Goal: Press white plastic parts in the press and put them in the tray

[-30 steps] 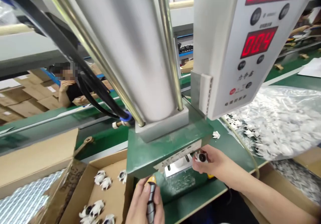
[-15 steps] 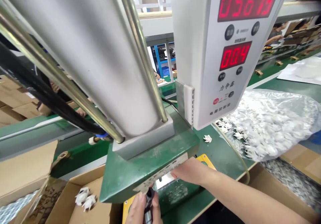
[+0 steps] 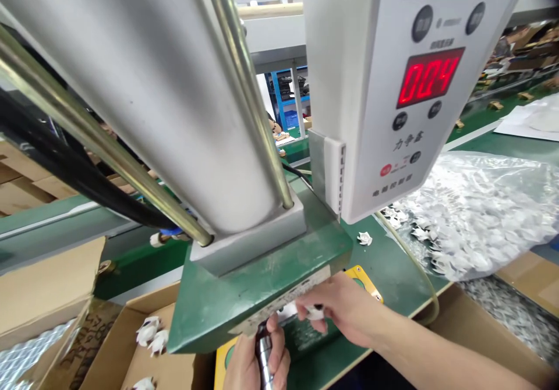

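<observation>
Below the green press head (image 3: 262, 291), my left hand (image 3: 243, 360) is closed around a shiny metal cylinder (image 3: 264, 352) with a dark upper end. The cylinder's top reaches up close to the lower edge of the press head. My right hand (image 3: 345, 305) is just to the right, its fingers curled around a small white petal-shaped part (image 3: 313, 313). The fingers partly cover that part. A yellow button box (image 3: 367, 282) shows behind my right wrist, and another yellow edge (image 3: 220, 358) lies left of my left hand.
A control box (image 3: 393, 145) with red digits hangs on the right. One white flower-shaped part (image 3: 364, 238) lies on the green table. Many more fill a clear plastic bag (image 3: 493, 215). Several sit in a cardboard box (image 3: 117, 343) at lower left. A conveyor (image 3: 26, 238) runs behind.
My right hand has drawn back slightly from under the press head, and a white part now shows in its fingers. The metal cylinder in my left hand shows more. The view has shifted slightly.
</observation>
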A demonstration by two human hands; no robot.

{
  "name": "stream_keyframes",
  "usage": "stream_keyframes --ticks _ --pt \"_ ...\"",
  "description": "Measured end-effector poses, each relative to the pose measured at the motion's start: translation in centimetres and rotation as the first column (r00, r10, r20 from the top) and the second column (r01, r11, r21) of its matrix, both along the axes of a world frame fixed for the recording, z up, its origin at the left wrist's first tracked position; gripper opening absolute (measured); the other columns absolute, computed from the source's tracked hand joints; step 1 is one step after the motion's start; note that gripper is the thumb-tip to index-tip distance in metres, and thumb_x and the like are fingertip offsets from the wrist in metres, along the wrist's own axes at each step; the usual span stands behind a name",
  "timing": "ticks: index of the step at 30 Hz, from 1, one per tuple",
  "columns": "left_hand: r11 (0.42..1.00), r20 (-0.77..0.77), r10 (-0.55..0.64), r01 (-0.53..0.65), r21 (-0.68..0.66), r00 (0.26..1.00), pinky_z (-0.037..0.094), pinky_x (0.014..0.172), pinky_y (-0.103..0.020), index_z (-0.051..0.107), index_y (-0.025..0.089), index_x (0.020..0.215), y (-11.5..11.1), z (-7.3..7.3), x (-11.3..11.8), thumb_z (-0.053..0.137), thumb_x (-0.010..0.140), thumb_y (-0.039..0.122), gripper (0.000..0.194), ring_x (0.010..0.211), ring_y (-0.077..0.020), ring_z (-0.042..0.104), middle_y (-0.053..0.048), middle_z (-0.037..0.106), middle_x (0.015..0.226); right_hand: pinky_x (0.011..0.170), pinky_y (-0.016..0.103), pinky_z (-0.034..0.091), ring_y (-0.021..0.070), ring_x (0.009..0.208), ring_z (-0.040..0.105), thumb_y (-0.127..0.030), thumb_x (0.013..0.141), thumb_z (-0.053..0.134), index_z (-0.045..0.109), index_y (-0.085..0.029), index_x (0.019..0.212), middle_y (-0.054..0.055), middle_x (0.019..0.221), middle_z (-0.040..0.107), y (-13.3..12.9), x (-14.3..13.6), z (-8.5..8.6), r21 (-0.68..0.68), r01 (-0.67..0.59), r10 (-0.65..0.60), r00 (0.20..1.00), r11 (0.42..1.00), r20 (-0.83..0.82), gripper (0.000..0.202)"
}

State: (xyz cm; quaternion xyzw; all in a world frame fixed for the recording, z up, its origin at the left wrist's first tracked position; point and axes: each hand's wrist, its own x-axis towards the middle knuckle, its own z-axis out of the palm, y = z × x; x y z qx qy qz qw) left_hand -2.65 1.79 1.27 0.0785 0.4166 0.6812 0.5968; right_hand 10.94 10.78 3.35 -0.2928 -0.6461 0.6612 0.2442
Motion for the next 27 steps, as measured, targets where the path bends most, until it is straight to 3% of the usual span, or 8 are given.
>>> stream_keyframes --ticks 2,4,7,11,14,18,24,27 --pt "0.998 0.006 -0.055 0.055 -0.013 0.998 0.021 0.029 -0.012 0.055 0.017 0.076 0.2 0.0 0.1 0.061 0.078 0.036 0.02 0.03 -0.0037 0.031 0.006 0.04 0.044 0.039 0.02 0.038 0.0128 0.056 0.053 -0.044 0.086 0.031 0.045 -0.021 0.081 0.0 0.068 0.052 0.8 2.2 -0.6 -0.037 0.087 -0.088 0.996 0.996 -0.031 0.028" --pt "0.996 0.021 -0.086 0.086 -0.015 0.996 0.023 0.032 -0.014 0.056 0.015 0.073 0.8 0.3 0.5 0.06 0.078 0.033 0.019 0.032 -0.0042 0.03 0.006 0.037 0.044 0.04 0.022 0.041 0.0134 0.053 0.054 -0.046 0.091 0.022 0.048 -0.019 0.085 0.002 0.067 0.055 2.7 4.9 -1.5 0.152 0.225 -0.245 0.961 0.962 0.129 0.039" --pt "0.998 0.043 -0.064 0.064 -0.008 0.997 0.024 0.033 -0.015 0.054 0.013 0.064 2.2 1.2 1.7 0.06 0.073 0.019 0.012 0.037 -0.0048 0.029 0.004 0.037 0.046 0.054 0.027 0.049 0.0176 0.067 0.062 -0.039 0.092 0.027 0.053 -0.018 0.107 0.007 0.085 0.064 6.3 8.4 -3.2 0.549 0.27 -0.498 0.805 0.791 0.322 0.037" --pt "0.992 0.132 -0.07 0.055 0.112 0.989 0.021 0.033 -0.014 0.042 0.017 0.054 3.7 2.3 3.2 0.057 0.065 0.006 0.021 0.038 -0.0048 0.026 0.005 0.033 0.048 0.077 0.041 0.045 0.0295 0.095 0.059 -0.022 0.084 0.039 0.057 -0.018 0.112 0.014 0.124 0.052 8.9 10.6 -5.9 0.767 0.158 -0.645 0.659 0.622 0.387 0.034" --pt "0.988 0.142 -0.035 0.013 0.157 0.989 0.02 0.033 -0.013 0.038 0.018 0.055 4.3 2.5 3.9 0.06 0.065 0.009 0.026 0.038 -0.0043 0.025 0.006 0.03 0.05 0.071 0.044 0.043 0.0301 0.077 0.062 -0.017 0.084 0.035 0.062 -0.011 0.101 0.02 0.109 0.059 9.4 11.2 -7.7 0.828 0.012 -0.666 0.6 0.561 0.443 0.033" --pt "0.987 0.083 0.029 -0.041 0.153 0.996 0.021 0.033 -0.015 0.043 0.017 0.059 4.4 2.3 4.3 0.063 0.063 0.013 0.021 0.038 -0.0041 0.027 0.006 0.034 0.052 0.062 0.039 0.042 0.0288 0.066 0.06 -0.014 0.084 0.032 0.062 -0.011 0.098 0.014 0.075 0.062 10.0 11.7 -9.2 0.851 -0.11 -0.669 0.57 0.513 0.477 0.033" --pt "0.998 0.025 0.065 -0.065 0.004 0.998 0.018 0.029 -0.015 0.042 0.018 0.056 2.5 1.5 2.9 0.06 0.066 0.014 0.021 0.034 -0.0039 0.025 0.007 0.033 0.048 0.055 0.031 0.041 0.0237 0.067 0.06 -0.027 0.089 0.034 0.058 -0.019 0.097 0.009 0.084 0.062 6.3 10.7 -6.4 0.897 -0.081 -0.738 0.539 0.435 0.407 0.026" --pt "0.995 0.029 0.09 -0.088 -0.047 0.996 0.019 0.029 -0.014 0.037 0.019 0.054 0.9 1.1 1.4 0.061 0.067 0.018 0.028 0.034 -0.0028 0.022 0.008 0.032 0.048 0.045 0.028 0.036 0.0166 0.048 0.052 -0.043 0.088 0.04 0.056 -0.024 0.091 0.004 0.076 0.059 2.7 8.7 -3.3 0.903 0.038 -0.707 0.637 0.428 0.308 0.025"
